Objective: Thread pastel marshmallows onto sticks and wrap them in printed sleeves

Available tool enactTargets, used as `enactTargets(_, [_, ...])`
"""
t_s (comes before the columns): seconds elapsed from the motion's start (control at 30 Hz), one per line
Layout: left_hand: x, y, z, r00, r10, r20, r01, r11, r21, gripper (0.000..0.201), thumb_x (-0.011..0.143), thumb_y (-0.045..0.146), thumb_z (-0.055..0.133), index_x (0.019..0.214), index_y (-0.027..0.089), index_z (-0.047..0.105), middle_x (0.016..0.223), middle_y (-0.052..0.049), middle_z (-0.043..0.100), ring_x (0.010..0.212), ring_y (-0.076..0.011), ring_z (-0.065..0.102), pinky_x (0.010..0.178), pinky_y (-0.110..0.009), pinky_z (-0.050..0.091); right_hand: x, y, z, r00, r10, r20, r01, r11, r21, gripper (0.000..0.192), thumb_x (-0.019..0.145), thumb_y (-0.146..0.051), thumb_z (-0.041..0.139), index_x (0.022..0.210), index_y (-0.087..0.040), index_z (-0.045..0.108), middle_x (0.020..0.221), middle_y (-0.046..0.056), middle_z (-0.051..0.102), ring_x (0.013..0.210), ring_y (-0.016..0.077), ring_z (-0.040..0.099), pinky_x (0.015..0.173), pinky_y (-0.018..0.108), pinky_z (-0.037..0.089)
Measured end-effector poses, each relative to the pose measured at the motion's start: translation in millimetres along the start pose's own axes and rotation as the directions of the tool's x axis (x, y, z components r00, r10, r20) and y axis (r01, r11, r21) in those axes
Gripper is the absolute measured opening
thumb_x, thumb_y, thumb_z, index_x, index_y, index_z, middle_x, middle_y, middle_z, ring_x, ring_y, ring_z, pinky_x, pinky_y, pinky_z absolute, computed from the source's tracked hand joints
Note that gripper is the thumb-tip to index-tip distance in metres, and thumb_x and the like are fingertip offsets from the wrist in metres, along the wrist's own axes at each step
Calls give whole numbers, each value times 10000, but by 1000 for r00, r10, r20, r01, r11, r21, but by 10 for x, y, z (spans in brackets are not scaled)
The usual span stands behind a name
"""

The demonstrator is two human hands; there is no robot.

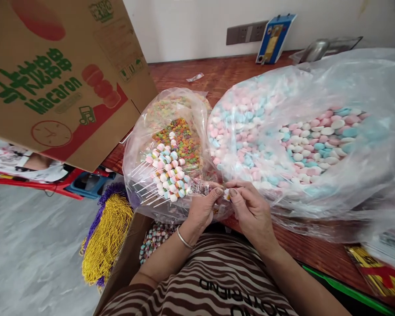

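Observation:
My left hand (204,208), a bracelet on its wrist, pinches a clear plastic wrapper (198,188) with dark print. Fingertips of my right hand (252,210) are closed close beside it. Between the two hands shows a small white and yellow piece (227,194), too small to name. Left of my hands, a pile of candy skewers (169,173) on white sticks lies on a clear bag of colourful ring-shaped pieces (187,138). To the right, a big clear bag (246,131) holds pink, white and blue candies (316,145).
A Macaron carton (66,83) stands at the left. Below the table, an open box (125,259) holds wrapped skewers (156,239), beside gold bead strings (107,239). A blue device (275,38) leans near the wall sockets. A yellow-red packet (380,272) lies right.

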State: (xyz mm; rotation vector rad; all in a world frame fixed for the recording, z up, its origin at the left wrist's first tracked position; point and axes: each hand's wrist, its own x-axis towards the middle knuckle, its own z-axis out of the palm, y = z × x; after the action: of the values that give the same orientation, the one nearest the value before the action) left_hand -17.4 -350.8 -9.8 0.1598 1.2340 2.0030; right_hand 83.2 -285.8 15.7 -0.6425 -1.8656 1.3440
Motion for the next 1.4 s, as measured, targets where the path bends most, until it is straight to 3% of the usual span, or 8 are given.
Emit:
enactTargets(0.23, [9, 529, -381, 958, 164, -233, -193, 975, -106, 496, 513, 353, 984, 635, 161, 544, 559, 79, 489, 464, -27, 413, 441, -146, 330, 217, -44, 261, 987, -91, 136, 86, 995, 43, 217, 1014, -326, 540, 856, -234, 658, 1006, 69, 686, 962, 205, 639, 864, 330, 498])
enactTargets(0.43, [-133, 1094, -1007, 809, 450, -378, -509, 859, -65, 508, 556, 341, 981, 652, 157, 517, 606, 77, 475, 478, -16, 390, 449, -123, 352, 717, -225, 1348, 783, -32, 621, 286, 905, -315, 246, 1024, -289, 471, 1109, -206, 687, 925, 95, 748, 849, 239, 661, 756, 325, 426])
enactTargets(0.5, [-194, 1182, -1131, 769, 513, -380, -564, 825, -27, 486, 605, 333, 960, 650, 161, 508, 619, 73, 470, 489, -23, 384, 480, -137, 379, 846, -259, 1742, 710, 56, 702, 272, 898, -347, 308, 1051, -362, 439, 1089, -191, 692, 883, 94, 750, 794, 234, 652, 685, 309, 376])
enactTargets(0.6, [-225, 1246, -1259, 738, 547, -394, -595, 803, 0, 455, 638, 320, 945, 652, 170, 515, 630, 66, 458, 504, -34, 373, 507, -153, 392, 929, -226, 2014, 698, 87, 710, 235, 910, -342, 401, 1052, -437, 450, 889, -168, 698, 840, 90, 742, 760, 199, 623, 648, 288, 331])
enactTargets(0.8, [-20, 1169, -1343, 811, 412, -414, -491, 866, -100, 509, 596, 357, 967, 634, 162, 498, 587, 76, 429, 491, -30, 347, 500, -161, 381, 741, 55, 1527, 779, 106, 618, 46, 973, -224, 335, 1008, -281, 475, 737, -192, 650, 614, 2, 641, 568, 145, 532, 581, 267, 319])
enactTargets(0.9, [106, 1074, -1280, 858, 326, -396, -419, 891, -175, 567, 579, 358, 976, 624, 159, 447, 560, 94, 399, 484, -17, 345, 502, -144, 372, 624, 199, 1273, 771, 129, 623, -55, 989, -138, 257, 955, -180, 463, 1075, -198, 690, 607, -42, 641, 499, 137, 547, 575, 258, 391])
enactTargets(1.07, [174, 1001, -1156, 913, 215, -347, -325, 897, -300, 556, 667, 312, 935, 614, 162, 402, 548, 99, 349, 474, -12, 348, 472, -134, 334, 495, 282, 959, 799, 183, 573, -250, 967, 40, 554, 972, -252, 457, 1516, -215, 362, 821, -24, 729, 469, 128, 607, 575, 282, 504])
enactTargets(1.4, [194, 854, -859, 955, 54, -293, -170, 906, -387, 460, 694, 260, 917, 662, 161, 469, 555, 100, 392, 456, -6, 360, 454, -135, 314, 80, 172, -72, 870, 39, 491, -72, 996, 49, 183, 1029, -323, 493, 1104, -273, 652, 785, 3, 686, 502, 128, 594, 475, 247, 476])
